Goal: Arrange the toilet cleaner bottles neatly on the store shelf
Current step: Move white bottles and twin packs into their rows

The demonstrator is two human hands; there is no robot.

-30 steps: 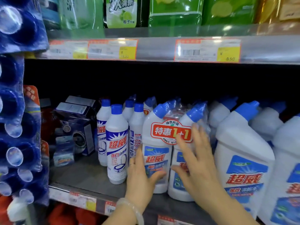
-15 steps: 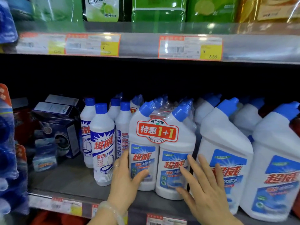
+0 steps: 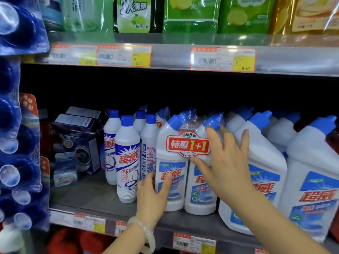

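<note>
Grips the twin pack of toilet cleaner bottles low on its left side with the left hand: thumb across the left bottle's front label, other fingers curled round the side, mostly hidden. Wears a pale bangle on that wrist.

Presses the right hand flat on the pack's right bottle: released, fingers straight and spread wide, grasping nothing. Lays the thumb just under the red 1+1 sticker. Reaches the index fingertip up to the right bottle's blue cap. Rests the outer fingertips on the shoulder of the large toilet cleaner jug just beside.

Has the pack upright at frame centre, near the front edge of the middle shelf. Cannot tell whether pack and jug touch. Just left of the pack: slim toilet cleaner bottles, upright, blue caps, in short rows. Lower right: a second large jug, with more blue-capped bottles behind, partly hidden.

Left middle: dark boxes, stacked. Left edge: hanging blue toilet block packs. Top: green pouches on the upper shelf, price tags on its rail.
</note>
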